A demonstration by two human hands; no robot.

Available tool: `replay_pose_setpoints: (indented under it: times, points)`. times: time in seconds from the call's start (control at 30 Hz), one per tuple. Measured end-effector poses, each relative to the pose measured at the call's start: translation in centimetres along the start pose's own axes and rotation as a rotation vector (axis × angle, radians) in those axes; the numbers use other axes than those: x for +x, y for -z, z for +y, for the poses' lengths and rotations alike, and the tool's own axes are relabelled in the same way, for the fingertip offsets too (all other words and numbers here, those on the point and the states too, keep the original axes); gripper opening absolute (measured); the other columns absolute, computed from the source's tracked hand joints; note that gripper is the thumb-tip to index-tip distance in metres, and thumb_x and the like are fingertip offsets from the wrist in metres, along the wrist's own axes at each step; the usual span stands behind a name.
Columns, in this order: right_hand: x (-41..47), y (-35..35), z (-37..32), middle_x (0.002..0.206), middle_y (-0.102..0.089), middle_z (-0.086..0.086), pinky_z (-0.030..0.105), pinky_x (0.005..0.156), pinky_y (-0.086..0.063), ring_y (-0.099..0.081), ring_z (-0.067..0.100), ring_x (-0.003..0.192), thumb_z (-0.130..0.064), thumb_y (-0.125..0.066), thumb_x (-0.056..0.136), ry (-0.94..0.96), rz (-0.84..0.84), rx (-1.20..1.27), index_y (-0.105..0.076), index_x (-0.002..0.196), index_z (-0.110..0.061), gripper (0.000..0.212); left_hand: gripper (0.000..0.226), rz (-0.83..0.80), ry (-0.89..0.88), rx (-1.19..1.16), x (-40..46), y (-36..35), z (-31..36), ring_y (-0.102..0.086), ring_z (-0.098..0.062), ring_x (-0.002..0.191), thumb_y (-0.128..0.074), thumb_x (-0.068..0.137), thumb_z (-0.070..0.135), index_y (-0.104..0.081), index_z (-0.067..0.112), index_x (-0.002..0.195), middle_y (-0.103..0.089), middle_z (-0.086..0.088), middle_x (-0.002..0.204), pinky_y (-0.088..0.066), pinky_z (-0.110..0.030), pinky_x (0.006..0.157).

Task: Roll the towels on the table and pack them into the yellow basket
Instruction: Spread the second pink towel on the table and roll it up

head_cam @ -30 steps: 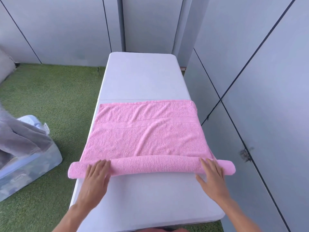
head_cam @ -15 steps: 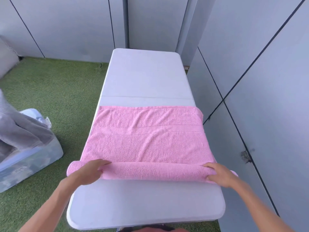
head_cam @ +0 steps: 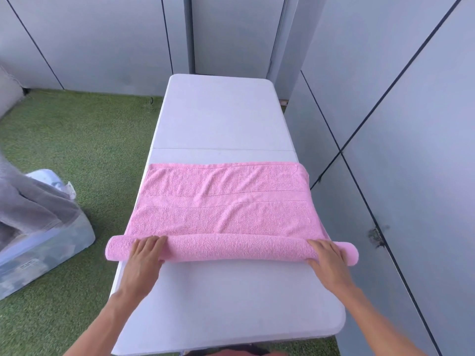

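A pink towel [head_cam: 223,201] lies across the white folding table [head_cam: 221,114]. Its near part is wound into a roll [head_cam: 236,249] that spans the table's width and overhangs both sides. My left hand [head_cam: 146,255] presses flat on the roll near its left end, fingers straight. Near the roll's right end my right hand [head_cam: 327,258] presses in the same way. The far half of the towel is still flat. No yellow basket is in view.
A clear plastic bin [head_cam: 46,250] with a grey towel [head_cam: 28,209] draped over it stands on the green turf [head_cam: 90,150] to the left. Grey wall panels [head_cam: 411,176] run close along the table's right side and behind it.
Both hands went from curled over the roll's far side to lying flat on top. The roll has turned forward and grown thicker, and less flat towel shows.
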State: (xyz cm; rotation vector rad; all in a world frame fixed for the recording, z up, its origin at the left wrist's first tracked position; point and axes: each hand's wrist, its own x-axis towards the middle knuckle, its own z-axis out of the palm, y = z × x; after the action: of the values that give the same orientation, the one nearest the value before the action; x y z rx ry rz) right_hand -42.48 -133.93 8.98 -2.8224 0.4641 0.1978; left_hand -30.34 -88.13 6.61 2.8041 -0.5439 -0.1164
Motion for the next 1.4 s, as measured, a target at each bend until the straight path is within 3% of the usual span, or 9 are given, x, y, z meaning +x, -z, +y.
replay_pose_setpoints:
  times: [0.3, 0.5, 0.6, 0.67, 0.8, 1.03, 1.1, 1.27, 1.4]
  points:
    - [1.2, 3.6, 1.0, 0.123, -0.054, -0.013, 0.023, 0.093, -0.038, -0.055, 0.013, 0.114, -0.028, -0.071, 0.082, -0.116, -0.520, 0.275, -0.054, 0.128, -0.025, 0.049, 0.051, -0.451, 0.071, -0.139, 1.6, 3.8, -1.7, -0.047, -0.020, 0.125, -0.061, 0.091, 0.020, -0.045, 0.019, 0.140, -0.053, -0.002, 0.131, -0.030, -0.027, 0.103]
    - [0.0, 1.2, -0.4, 0.119, -0.061, -0.003, 0.037, 0.102, -0.037, -0.054, 0.019, 0.116, -0.011, -0.061, 0.088, 0.060, 0.120, 0.239, -0.062, 0.120, -0.020, 0.033, 0.034, 0.105, 0.023, -0.135, 0.4, 2.1, -0.7, -0.058, -0.035, 0.107, -0.056, 0.088, 0.019, -0.064, 0.017, 0.121, -0.062, -0.007, 0.116, -0.047, -0.047, 0.091]
    - [-1.7, -0.8, -0.4, 0.136, -0.047, -0.009, 0.040, 0.112, -0.024, -0.038, 0.018, 0.133, -0.040, -0.046, 0.093, 0.091, 0.090, 0.080, -0.045, 0.137, -0.023, 0.047, 0.062, 0.039, -0.026, -0.029, -1.6, 0.0, -0.2, -0.040, -0.035, 0.133, -0.062, 0.084, 0.038, -0.046, 0.017, 0.140, -0.049, -0.013, 0.140, -0.031, -0.051, 0.109]
    - [-2.5, -1.6, -0.2, 0.146, -0.031, -0.011, 0.040, 0.116, -0.010, -0.023, 0.016, 0.141, -0.054, -0.047, 0.090, 0.063, 0.014, -0.016, -0.029, 0.147, -0.023, 0.067, 0.083, -0.009, -0.019, 0.012, -1.5, -0.6, -0.6, -0.035, -0.034, 0.136, -0.082, 0.070, 0.023, -0.042, 0.016, 0.143, -0.046, -0.012, 0.141, -0.029, -0.054, 0.110]
    - [-1.9, -0.7, -0.5, 0.135, -0.047, -0.004, 0.041, 0.110, -0.025, -0.040, 0.023, 0.132, -0.027, -0.068, 0.081, 0.113, 0.014, -0.111, -0.036, 0.143, -0.024, 0.070, 0.072, 0.089, -0.066, 0.011, 0.3, 0.4, -0.3, -0.047, -0.027, 0.108, -0.085, 0.055, -0.002, -0.058, 0.011, 0.121, -0.059, -0.004, 0.108, -0.035, -0.044, 0.096]
    - [0.4, 3.4, 1.3, 0.130, -0.051, -0.014, 0.020, 0.098, -0.035, -0.047, 0.008, 0.124, -0.033, -0.072, 0.080, -0.060, -0.521, 0.276, -0.051, 0.131, -0.028, 0.055, 0.047, -0.265, 0.004, -0.121, 1.2, 3.0, -2.4, -0.051, -0.020, 0.118, -0.065, 0.086, 0.009, -0.056, 0.021, 0.131, -0.059, 0.002, 0.121, -0.035, -0.031, 0.102]
    - [0.7, 3.3, 1.3, 0.126, -0.053, -0.011, 0.022, 0.094, -0.038, -0.050, 0.008, 0.119, -0.024, -0.075, 0.077, -0.115, -0.441, 0.440, -0.055, 0.124, -0.031, 0.052, 0.046, -0.336, 0.081, -0.226, 2.2, 3.8, -2.6, -0.050, -0.021, 0.120, -0.062, 0.088, 0.008, -0.054, 0.020, 0.132, -0.057, -0.001, 0.125, -0.033, -0.031, 0.103]
    - [0.1, 1.0, 0.4, 0.124, -0.060, -0.001, 0.037, 0.102, -0.036, -0.053, 0.022, 0.119, -0.027, -0.062, 0.089, -0.016, 0.150, 0.232, -0.061, 0.122, -0.022, 0.033, 0.042, 0.037, 0.030, -0.179, 1.7, 3.0, -1.0, -0.061, -0.032, 0.104, -0.069, 0.081, 0.001, -0.063, 0.012, 0.122, -0.065, -0.007, 0.114, -0.047, -0.045, 0.090]
    - [-1.5, -0.8, -0.6, 0.143, -0.042, -0.010, 0.041, 0.113, -0.018, -0.030, 0.015, 0.138, -0.059, -0.048, 0.090, 0.062, 0.040, 0.018, -0.043, 0.140, -0.024, 0.061, 0.072, -0.025, -0.019, 0.009, -0.1, 0.9, -0.8, -0.048, -0.034, 0.125, -0.080, 0.074, 0.025, -0.048, 0.013, 0.137, -0.055, -0.007, 0.128, -0.036, -0.056, 0.104]
